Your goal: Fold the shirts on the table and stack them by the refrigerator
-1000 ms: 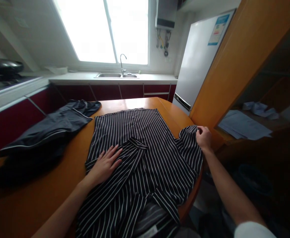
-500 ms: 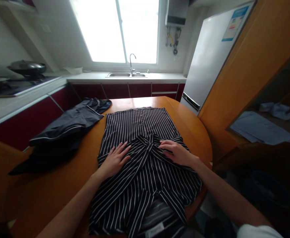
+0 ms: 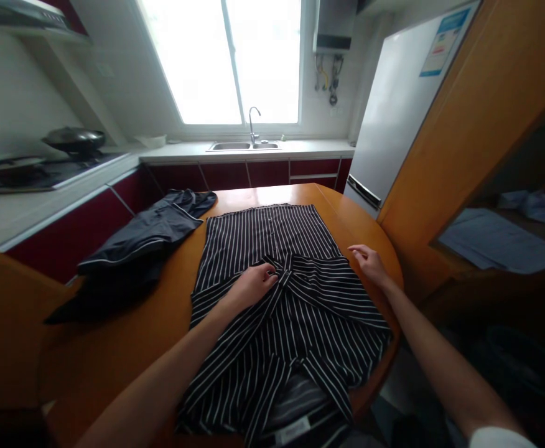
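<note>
A black shirt with white stripes (image 3: 272,233) lies spread on a wooden table, its collar towards me and its hem at the far side. Both long sleeves are folded inward across the front, and their cuffs meet near the middle. My left hand (image 3: 254,286) is closed at the left sleeve's cuff, fingertips curled against the fabric. Just off the shirt's right edge, my right hand (image 3: 369,262) hovers over the bare wood with its fingers loosely stretched and nothing in them.
Dark folded clothes with white piping (image 3: 146,233) lie on the left of the round-ended table (image 3: 370,227). Beyond stand a counter with a sink (image 3: 235,146), a stove with a wok (image 3: 76,140) and a fridge (image 3: 394,106). Papers (image 3: 496,239) rest on a shelf at right.
My right hand brought the right sleeve across the shirt's front, let it go and moved back to the right. My left hand went from lying flat to curled at the left cuff.
</note>
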Motion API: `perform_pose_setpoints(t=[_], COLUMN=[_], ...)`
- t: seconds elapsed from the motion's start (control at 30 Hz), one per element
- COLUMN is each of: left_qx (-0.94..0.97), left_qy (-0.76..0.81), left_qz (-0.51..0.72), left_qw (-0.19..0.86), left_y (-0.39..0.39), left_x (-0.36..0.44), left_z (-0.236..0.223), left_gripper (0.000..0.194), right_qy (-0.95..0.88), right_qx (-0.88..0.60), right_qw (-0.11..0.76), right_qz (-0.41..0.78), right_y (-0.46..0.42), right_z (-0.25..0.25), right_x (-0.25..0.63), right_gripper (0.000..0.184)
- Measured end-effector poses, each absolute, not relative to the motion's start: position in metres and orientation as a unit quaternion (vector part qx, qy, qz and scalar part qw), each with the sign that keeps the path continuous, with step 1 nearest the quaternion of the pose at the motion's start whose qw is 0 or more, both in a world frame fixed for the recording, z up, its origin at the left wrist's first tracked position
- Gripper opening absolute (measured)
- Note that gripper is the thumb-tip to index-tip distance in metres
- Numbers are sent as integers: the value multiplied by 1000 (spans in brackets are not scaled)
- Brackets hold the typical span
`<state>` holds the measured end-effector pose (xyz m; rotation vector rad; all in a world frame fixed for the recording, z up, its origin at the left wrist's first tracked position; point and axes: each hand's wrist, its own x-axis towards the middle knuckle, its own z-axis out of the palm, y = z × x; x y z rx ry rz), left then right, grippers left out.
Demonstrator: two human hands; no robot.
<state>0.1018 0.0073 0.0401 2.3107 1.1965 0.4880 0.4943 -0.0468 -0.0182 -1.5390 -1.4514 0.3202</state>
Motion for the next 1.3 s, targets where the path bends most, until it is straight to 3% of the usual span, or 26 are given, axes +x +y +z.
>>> perform_pose_setpoints(t=[0.27,0.43,0.6,0.73,1.0,1.3], left_qx=[834,834,792,759,818,808], left_qy=[464,421,386,394,411,431], left_qz=[160,248,343,353,307,309], left_qw=[251,255,326,380,258,258], left_y=[15,13,13,19,26,16], left_x=[147,152,149,130,99,97], left_z=[21,39,63,56,4,-4], left_gripper=[30,28,31,32,30,22], right_qy=[-678,-699,-724,-726,-722,-697], right_qx=[-587,-569,-560,-576,-601,-633], right_qw=[424,409,379,358,333,328], right_qz=[129,142,135,115,76,72], right_y=[-42,-38,-26,-18,-18,-24], right_z=[-28,-29,-32,-35,-37,-30], right_x=[491,497,501,501,497,488], right_gripper=[28,25,22,28,28,23])
